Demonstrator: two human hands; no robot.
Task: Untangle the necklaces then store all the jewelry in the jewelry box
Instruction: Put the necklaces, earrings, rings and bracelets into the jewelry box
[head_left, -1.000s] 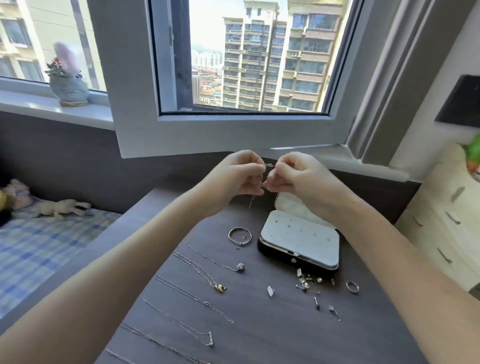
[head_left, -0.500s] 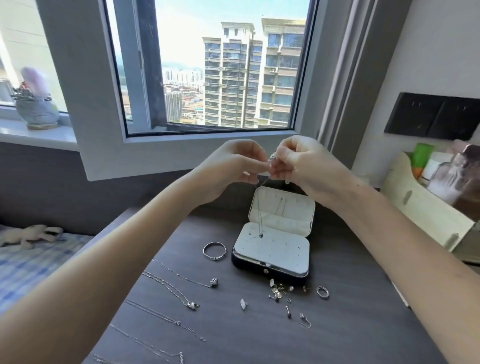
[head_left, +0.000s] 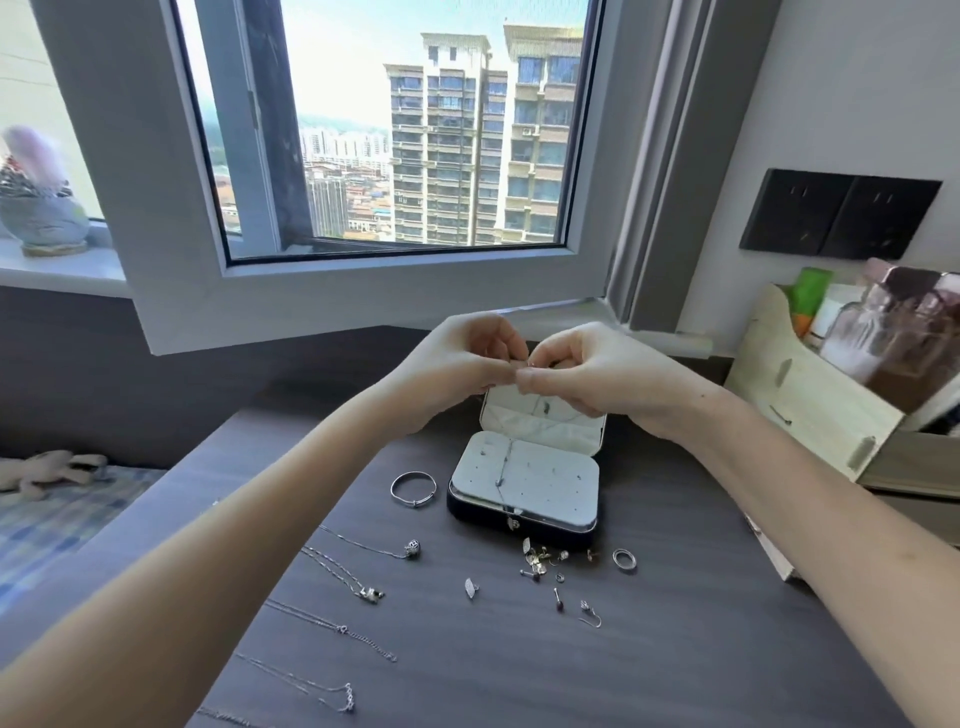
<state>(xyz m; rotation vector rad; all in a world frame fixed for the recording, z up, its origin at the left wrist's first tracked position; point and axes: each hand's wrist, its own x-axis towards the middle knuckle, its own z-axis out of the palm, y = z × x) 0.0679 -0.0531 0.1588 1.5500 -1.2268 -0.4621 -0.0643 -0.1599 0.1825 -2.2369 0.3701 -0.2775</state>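
Bedding (head_left: 52, 540) in blue check lies far out to the left of your left hand, with a pale plush toy (head_left: 49, 467) on it. Nearer in, below and to the left of that hand, several loose necklaces (head_left: 343, 629) lie stretched side by side on the dark worktop (head_left: 675, 665), two of them ending in small pendants. Below your left wrist a silver bangle (head_left: 413, 488) rests flat, just beside the jewelry box (head_left: 467, 512).

Your left hand (head_left: 457, 369) is raised above the worktop with its fingers curled, thumb and forefinger pinching a fine necklace chain (head_left: 503, 467). Your right hand (head_left: 597, 374) meets it fingertip to fingertip and pinches the same chain, its fingers curled in too. A strand of the chain runs down over the pale tray of the box. The box sits open directly beneath both hands, its lid standing up behind the tray and partly hidden by your right hand.

In front of the box, below your right hand, small earrings (head_left: 540, 558) lie scattered on the worktop, and a silver ring (head_left: 624, 560) lies just to their right. Further right of your right hand stands a pale wooden organiser (head_left: 810, 395) holding bottles. A black wall panel (head_left: 841, 213) is on the wall above it.
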